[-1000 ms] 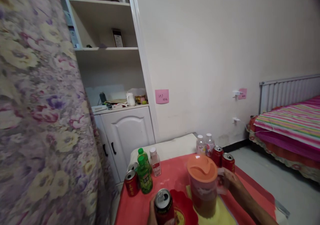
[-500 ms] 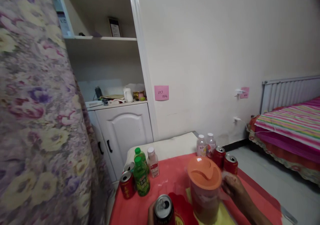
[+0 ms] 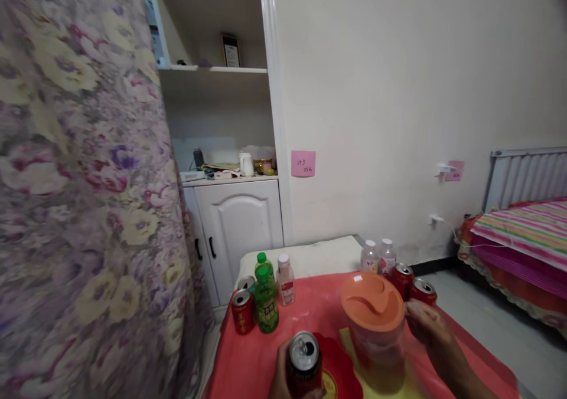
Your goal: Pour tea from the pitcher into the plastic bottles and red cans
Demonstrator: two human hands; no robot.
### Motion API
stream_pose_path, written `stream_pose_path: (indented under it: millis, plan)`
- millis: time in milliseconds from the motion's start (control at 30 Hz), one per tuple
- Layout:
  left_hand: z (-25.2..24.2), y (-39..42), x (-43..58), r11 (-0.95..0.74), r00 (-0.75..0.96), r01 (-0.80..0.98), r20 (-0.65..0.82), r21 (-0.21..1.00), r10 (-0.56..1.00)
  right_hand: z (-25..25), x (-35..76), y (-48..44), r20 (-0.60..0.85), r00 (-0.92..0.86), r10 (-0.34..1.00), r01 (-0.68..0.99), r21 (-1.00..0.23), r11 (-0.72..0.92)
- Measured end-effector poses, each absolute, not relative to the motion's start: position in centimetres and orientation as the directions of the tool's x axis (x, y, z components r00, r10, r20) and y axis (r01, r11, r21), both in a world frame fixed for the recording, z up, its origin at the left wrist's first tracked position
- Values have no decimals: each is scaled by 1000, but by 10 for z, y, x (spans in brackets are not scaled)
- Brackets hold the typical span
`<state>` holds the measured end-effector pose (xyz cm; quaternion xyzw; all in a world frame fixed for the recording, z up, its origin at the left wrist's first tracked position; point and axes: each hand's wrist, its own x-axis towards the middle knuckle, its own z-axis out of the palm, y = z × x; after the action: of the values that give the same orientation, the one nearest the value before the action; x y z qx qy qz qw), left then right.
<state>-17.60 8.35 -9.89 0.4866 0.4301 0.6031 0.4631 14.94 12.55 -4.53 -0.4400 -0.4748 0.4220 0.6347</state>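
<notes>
My left hand (image 3: 280, 370) is wrapped around a dark drink can (image 3: 304, 366) with an opened top, near the front of the table. A clear plastic pitcher (image 3: 376, 352) with an orange lid (image 3: 372, 302) is to its right. My right hand (image 3: 427, 325) is closed at the pitcher's handle side, the handle mostly hidden by the fingers. The lower pitcher is blurred, so I cannot tell whether it touches the yellow cloth (image 3: 354, 360) beneath it. Between can and pitcher lies a red scalloped plate or mat (image 3: 339, 352), partly covered.
Green-capped bottles (image 3: 266, 304), a white-capped bottle (image 3: 286, 284) and red cans (image 3: 243, 313) stand at the table's left. Small bottles (image 3: 370, 257) and two red cans (image 3: 423, 293) stand behind the pitcher on the right. A red cloth (image 3: 310, 293) covers much of the table.
My view has turned slightly left, so most things sit further right in the picture. More of my left hand and the can shows. Both hands keep their hold.
</notes>
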Motion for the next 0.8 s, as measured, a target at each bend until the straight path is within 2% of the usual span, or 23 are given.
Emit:
stream_pose_path:
  millis: [333,533,800]
  plan:
    - [-87,68,-174,-200,-37,-36,199,979,979,16,159,84,221,77,972,124,-970,210]
    - [-80,61,-172,-225,26,32,224,974,974,28,153,76,209,-35,977,224,-951,211]
    - [-74,59,-163,-263,48,19,262,965,964,43,137,79,219,-159,963,311,-914,260]
